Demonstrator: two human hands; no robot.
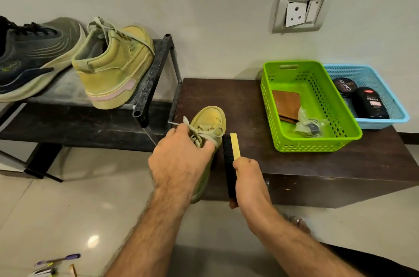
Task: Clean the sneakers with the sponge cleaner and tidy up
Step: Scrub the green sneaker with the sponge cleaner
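A yellow-green sneaker (pixel 209 121) stands on the dark wooden bench (pixel 249 104), toe pointing away from me. My left hand (pixel 181 158) grips it from above at the laces and tongue, hiding its rear half. My right hand (pixel 248 180) holds a wooden-backed brush with black bristles (pixel 230 149), bristles turned toward the sneaker's right side. The matching sneaker (pixel 113 65) sits on the metal shoe rack (pixel 152 77) at the left, heel toward me. No sponge cleaner is clearly visible.
A dark running shoe (pixel 34 56) lies on the rack's far left. A green basket (pixel 267 95) holds a wooden brush and a small plastic bag. Behind it a blue basket (pixel 385 86) holds a polish tin and a black bottle. Small items lie on the floor at bottom left.
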